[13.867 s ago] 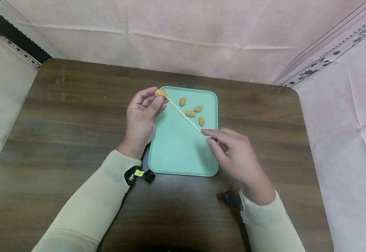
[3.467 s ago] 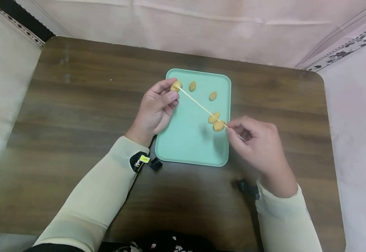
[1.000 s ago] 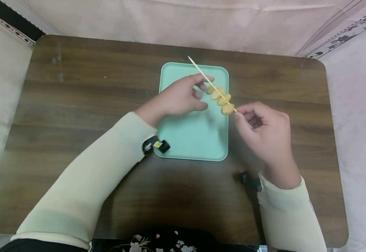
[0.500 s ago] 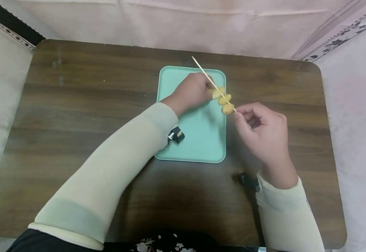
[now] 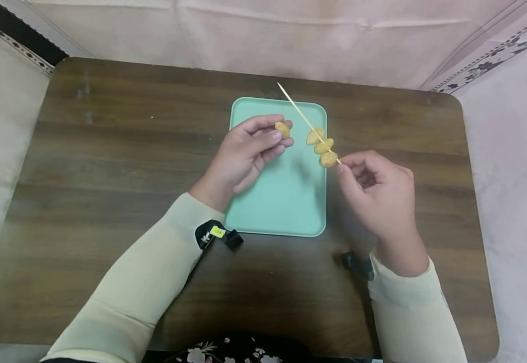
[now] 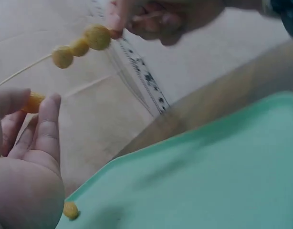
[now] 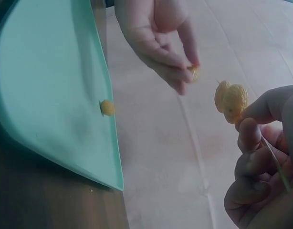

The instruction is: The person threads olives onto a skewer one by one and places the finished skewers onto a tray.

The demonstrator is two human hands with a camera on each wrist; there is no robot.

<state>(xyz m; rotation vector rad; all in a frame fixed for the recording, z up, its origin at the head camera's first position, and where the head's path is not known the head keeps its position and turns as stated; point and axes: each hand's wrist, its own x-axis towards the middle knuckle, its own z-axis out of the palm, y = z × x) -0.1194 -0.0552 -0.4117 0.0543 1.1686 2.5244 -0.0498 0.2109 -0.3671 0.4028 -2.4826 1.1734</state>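
Observation:
My right hand (image 5: 381, 196) pinches a thin wooden skewer (image 5: 295, 105) near its lower end, between thumb and forefinger. Three wrinkled yellow oval food pieces (image 5: 324, 146) are threaded on it close to those fingers, while the pointed end slants up and to the left. Another yellow oval piece (image 5: 283, 129) is pinched in my left hand (image 5: 245, 156), a short way left of the skewer and apart from it. Below both hands lies a mint-green tray (image 5: 286, 206). One loose yellow piece (image 7: 107, 107) lies on the tray near its edge in the right wrist view.
The tray sits on a brown wooden table (image 5: 122, 166) with rounded corners. Pale cloth (image 5: 254, 35) hangs behind the table and at its sides. A small black wrist camera (image 5: 233, 239) juts out beside the left wrist.
Over the whole span the bare skewer has gained three pieces, and fewer lie loose. Within the last second my left hand picked up a piece beyond the skewer and drew back left.

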